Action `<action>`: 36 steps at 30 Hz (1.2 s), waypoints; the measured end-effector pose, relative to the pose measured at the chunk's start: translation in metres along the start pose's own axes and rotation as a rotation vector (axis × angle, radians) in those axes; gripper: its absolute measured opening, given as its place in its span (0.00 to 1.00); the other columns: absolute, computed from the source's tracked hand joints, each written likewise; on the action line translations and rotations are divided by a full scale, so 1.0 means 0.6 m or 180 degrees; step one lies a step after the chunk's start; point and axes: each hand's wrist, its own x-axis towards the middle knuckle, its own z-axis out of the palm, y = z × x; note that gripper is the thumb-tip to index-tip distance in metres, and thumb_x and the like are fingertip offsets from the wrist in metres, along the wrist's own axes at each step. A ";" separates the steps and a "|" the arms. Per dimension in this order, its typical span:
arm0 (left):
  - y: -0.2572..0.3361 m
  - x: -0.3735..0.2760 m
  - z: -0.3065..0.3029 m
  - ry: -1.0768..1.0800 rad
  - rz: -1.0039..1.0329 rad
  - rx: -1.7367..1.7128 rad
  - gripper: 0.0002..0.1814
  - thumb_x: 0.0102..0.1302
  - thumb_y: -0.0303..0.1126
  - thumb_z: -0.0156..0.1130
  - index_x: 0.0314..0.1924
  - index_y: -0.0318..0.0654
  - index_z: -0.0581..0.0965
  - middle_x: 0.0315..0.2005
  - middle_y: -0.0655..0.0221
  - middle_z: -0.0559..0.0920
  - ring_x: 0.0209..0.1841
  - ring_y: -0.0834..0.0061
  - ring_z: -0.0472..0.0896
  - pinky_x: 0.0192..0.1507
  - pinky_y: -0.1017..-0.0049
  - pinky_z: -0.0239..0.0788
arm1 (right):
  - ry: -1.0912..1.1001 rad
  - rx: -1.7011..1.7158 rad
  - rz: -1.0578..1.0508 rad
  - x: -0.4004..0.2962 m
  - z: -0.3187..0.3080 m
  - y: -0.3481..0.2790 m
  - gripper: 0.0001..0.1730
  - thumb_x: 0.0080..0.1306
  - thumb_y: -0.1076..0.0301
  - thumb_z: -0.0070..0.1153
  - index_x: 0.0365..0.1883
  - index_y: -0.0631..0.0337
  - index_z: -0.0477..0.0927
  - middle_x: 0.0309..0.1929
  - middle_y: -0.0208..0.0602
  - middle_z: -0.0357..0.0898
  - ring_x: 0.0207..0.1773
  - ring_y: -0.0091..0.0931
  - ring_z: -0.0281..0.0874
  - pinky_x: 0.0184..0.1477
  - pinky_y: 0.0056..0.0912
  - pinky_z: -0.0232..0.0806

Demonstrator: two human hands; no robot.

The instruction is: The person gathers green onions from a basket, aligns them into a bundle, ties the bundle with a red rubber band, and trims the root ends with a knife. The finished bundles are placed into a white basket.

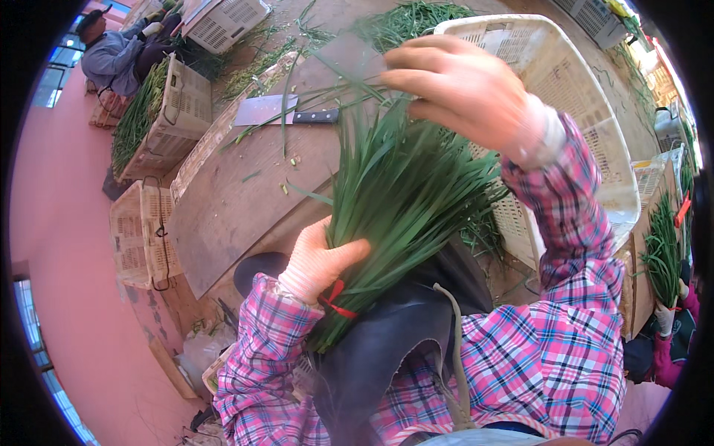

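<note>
My left hand (324,259), in a thin knitted glove, grips a thick bundle of long flat green leaves, likely garlic chives (401,173). A red tie (338,301) circles the bundle near its stem end, just below that hand. The stems rest against a dark apron (385,329) over my lap, and the leaf tips fan out away from me. My right hand (454,89), gloved and blurred by motion, is raised over the leaf tips. Its fingers look apart, with nothing clearly held. Beyond the bundle, a cleaver (284,110) with a black handle lies on a board (245,184).
A large white plastic crate (580,100) stands to the right. Loose leaves (413,22) lie on the floor beyond the board. At left are a filled crate (173,117), another crate (142,223) and a seated person (114,56). Another person's hand (665,319) holds a bundle at right.
</note>
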 end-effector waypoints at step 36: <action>-0.046 -0.069 -0.069 -0.0446 -0.0218 -0.1250 0.35 0.60 0.40 0.71 0.61 0.29 0.69 0.53 0.60 0.77 0.53 0.68 0.77 0.55 0.68 0.71 | -0.0698 0.1456 0.0437 -0.126 0.069 -0.283 0.23 0.50 0.65 0.59 0.46 0.60 0.77 0.42 0.35 0.78 0.47 0.34 0.77 0.51 0.39 0.70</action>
